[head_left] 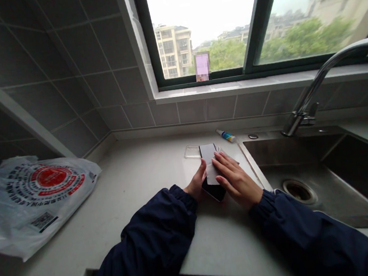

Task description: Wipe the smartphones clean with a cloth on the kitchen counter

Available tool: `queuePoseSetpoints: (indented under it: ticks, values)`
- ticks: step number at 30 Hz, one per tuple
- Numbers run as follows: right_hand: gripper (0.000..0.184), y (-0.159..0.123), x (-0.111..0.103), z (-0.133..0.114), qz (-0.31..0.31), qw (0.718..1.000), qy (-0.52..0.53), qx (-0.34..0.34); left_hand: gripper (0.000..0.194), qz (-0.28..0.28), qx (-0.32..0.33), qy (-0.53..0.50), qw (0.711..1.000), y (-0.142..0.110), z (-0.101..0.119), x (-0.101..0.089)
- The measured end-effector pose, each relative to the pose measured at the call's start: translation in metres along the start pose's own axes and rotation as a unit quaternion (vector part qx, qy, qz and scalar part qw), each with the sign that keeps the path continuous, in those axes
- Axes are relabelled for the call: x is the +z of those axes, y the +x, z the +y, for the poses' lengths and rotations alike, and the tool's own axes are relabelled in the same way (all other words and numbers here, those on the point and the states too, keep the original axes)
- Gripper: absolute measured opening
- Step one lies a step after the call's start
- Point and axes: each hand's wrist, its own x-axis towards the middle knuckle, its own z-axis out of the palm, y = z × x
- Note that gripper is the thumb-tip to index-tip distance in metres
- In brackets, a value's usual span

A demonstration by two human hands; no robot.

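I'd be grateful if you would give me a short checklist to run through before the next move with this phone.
1. Phone lying on the counter, left hand against its edge: ok.
2. Pale sheet lying on the phone, with the right hand touching it: ok.
3. Phone's screen clean under the sheet: cannot tell, it is covered.
4. Phone on the counter, not over the sink: ok.
5. Tube behind the phone capped: cannot tell, too small.
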Motion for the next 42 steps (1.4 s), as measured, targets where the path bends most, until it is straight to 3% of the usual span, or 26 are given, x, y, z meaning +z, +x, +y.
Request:
queuePoseSetpoints:
  ticks: [4,10,20,24,30,35,38,42]
  values:
    - [0.059,0.000,0.000,0.003,0.025,0.999,-0.013,0.024,0.071,-0.013,-0.052,0.078,0.996,-0.008,0.004,0.005]
    - [0.056,0.002,-0.005,0.002,0.053,0.997,0.001,0.053,0.071,-0.004,-0.093,0.104,0.990,-0.010,0.004,0.001]
    - [0.032,0.006,-0.014,0.001,0.120,0.988,0.023,0.090,0.094,-0.085,-0.092,0.118,0.985,0.001,-0.006,-0.018]
    - [0.024,0.005,-0.013,-0.002,0.091,0.994,0.005,0.054,0.097,-0.079,-0.082,0.130,0.985,0.002,-0.008,-0.016]
    - [0.024,0.005,-0.010,-0.010,0.050,0.999,-0.019,-0.001,0.091,-0.069,-0.011,0.096,0.993,0.006,-0.012,-0.015]
    - [0.029,0.002,-0.006,-0.020,-0.008,0.999,-0.010,-0.043,0.086,-0.072,0.012,0.006,0.997,0.009,-0.010,-0.007]
    - [0.030,0.002,-0.005,-0.025,-0.007,0.998,0.001,-0.060,0.082,-0.089,0.018,-0.043,0.995,0.009,-0.009,0.000]
    - [0.026,0.003,-0.007,-0.024,0.008,0.998,-0.010,-0.056,0.076,-0.077,0.016,-0.033,0.996,0.006,-0.010,0.001]
